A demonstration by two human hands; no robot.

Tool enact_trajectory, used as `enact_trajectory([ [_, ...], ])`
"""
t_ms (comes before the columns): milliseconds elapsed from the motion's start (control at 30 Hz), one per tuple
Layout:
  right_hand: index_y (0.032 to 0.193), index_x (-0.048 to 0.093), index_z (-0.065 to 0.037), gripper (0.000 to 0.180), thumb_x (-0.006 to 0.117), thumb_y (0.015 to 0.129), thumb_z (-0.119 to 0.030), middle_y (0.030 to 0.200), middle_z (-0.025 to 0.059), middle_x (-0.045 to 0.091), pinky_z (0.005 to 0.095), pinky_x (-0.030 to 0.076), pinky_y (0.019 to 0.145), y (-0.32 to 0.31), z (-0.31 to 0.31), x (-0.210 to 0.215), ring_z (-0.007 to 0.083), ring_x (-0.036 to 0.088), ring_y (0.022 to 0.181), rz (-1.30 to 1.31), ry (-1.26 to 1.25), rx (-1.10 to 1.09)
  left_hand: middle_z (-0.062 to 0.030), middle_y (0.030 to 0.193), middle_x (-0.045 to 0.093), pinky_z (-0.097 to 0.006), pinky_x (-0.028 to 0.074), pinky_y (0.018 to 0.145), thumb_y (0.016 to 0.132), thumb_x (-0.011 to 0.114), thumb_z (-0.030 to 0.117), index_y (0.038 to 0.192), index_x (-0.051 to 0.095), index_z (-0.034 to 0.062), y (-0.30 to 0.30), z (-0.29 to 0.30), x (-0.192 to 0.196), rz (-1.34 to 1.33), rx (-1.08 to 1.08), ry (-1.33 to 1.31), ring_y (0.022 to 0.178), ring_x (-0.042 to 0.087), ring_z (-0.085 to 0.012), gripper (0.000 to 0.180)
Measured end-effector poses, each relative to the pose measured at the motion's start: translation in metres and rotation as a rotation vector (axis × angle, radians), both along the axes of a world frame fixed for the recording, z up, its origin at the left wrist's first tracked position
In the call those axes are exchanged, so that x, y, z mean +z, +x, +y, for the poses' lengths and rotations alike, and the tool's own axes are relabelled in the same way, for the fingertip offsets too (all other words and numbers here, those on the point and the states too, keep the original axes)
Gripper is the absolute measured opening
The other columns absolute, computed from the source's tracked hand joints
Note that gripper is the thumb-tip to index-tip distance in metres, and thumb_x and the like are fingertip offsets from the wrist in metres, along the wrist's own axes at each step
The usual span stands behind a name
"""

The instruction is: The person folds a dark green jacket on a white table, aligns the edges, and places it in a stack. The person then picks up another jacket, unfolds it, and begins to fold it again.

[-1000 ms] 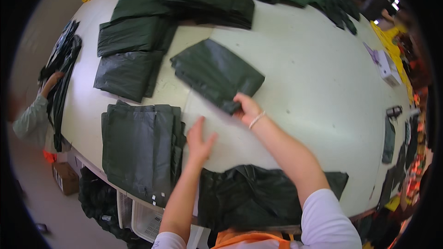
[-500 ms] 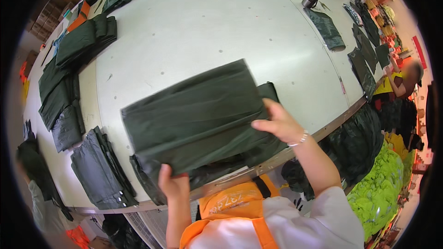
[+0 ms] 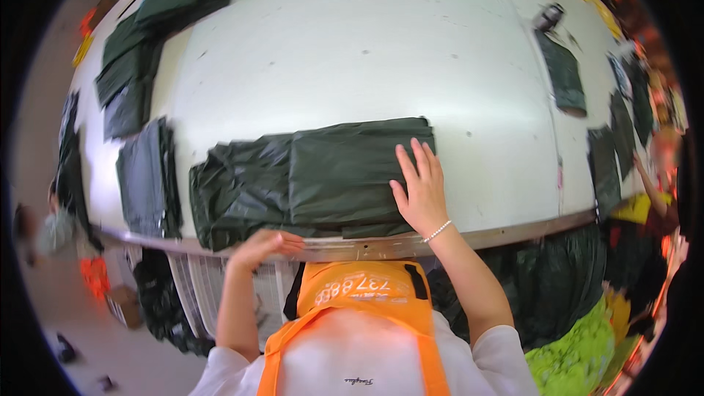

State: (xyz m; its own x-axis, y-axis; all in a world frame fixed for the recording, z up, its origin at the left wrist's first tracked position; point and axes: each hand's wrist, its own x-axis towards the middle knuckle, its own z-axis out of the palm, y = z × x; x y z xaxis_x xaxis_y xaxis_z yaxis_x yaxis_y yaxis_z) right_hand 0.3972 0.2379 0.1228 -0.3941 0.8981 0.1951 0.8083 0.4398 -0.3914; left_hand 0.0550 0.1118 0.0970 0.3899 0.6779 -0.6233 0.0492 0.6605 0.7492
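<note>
A folded dark green garment (image 3: 352, 176) of smooth, slightly shiny fabric lies along the table's near edge. Its right half is a neat flat panel, while the left part is crumpled and creased. My right hand (image 3: 422, 191), with a beaded bracelet at the wrist, rests spread on the garment's right end. At the garment's lower left edge, by the table rim, is my left hand (image 3: 265, 247). Its fingers are stretched out toward the right and hold nothing. Whether the left fingertips touch the fabric is hard to tell.
The large white table (image 3: 315, 81) ends in a metal-edged rim. To the left stand a stack of folded grey-green garments (image 3: 149, 180) and dark green bundles (image 3: 136, 66). At right are a flask (image 3: 548, 17) and a dark folded piece (image 3: 563, 77). White crates (image 3: 220, 286) sit below.
The folded panel, held tilted in both hands before, now lies flat on the table. Both hands have let go of it; the right one is spread on top. The view has shifted.
</note>
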Motion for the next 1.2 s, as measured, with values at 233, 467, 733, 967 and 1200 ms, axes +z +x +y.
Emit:
enact_trajectory([
  [233,0.142,0.036,-0.021,0.069,0.058,0.083,-0.048,0.152,0.0142,0.017,0.0526,0.01,0.111,-0.007,0.0,-0.036,0.0369,0.012,0.14,-0.249,-0.12,0.331,-0.0114,0.056,0.062,-0.032,0.051,0.065,0.079,0.045,0.073,0.058,0.066,-0.0027,-0.049,-0.035,-0.029,1.126,0.593,-0.28,0.061,0.064,-0.0213,0.081],
  [467,0.139,0.041,-0.02,0.067,0.061,0.081,-0.047,0.149,0.0148,0.024,0.0546,0.013,0.11,-0.048,0.013,-0.009,0.0376,0.018,0.138,-0.207,-0.042,0.546,-0.0095,0.097,0.065,-0.035,0.048,0.072,0.079,0.069,0.032,0.091,0.066,0.0057,-0.014,-0.018,-0.012,1.446,0.743,0.385,0.089,0.061,-0.0281,0.03],
  [733,0.137,0.044,-0.022,0.064,0.06,0.081,-0.047,0.149,0.0132,0.026,0.0541,0.014,0.11,-0.049,0.006,-0.041,0.036,0.019,0.138,-0.24,-0.018,0.618,-0.0085,0.129,0.049,-0.049,0.023,0.105,0.081,0.062,0.042,0.118,0.055,0.0131,-0.028,0.052,-0.072,1.526,0.354,0.949,0.126,0.038,-0.0307,0.047],
  [967,0.137,0.044,-0.022,0.064,0.061,0.08,-0.047,0.149,0.0127,0.027,0.0539,0.014,0.11,-0.047,0.003,-0.042,0.0358,0.02,0.138,-0.264,-0.037,0.614,-0.0047,0.067,0.057,-0.037,0.036,0.07,0.073,0.068,0.04,0.075,0.055,0.011,-0.027,0.047,-0.089,1.53,0.472,0.934,0.071,0.055,-0.0248,0.032],
  [1200,0.137,0.044,-0.02,0.063,0.061,0.08,-0.044,0.149,0.0133,0.028,0.0538,0.014,0.11,-0.045,0.002,-0.042,0.0362,0.022,0.137,-0.247,-0.006,0.626,-0.0111,0.085,0.07,-0.03,0.038,0.051,0.083,0.054,0.057,0.108,0.062,0.0032,-0.09,0.096,-0.064,0.689,0.42,0.01,0.052,0.054,-0.0165,0.06],
])
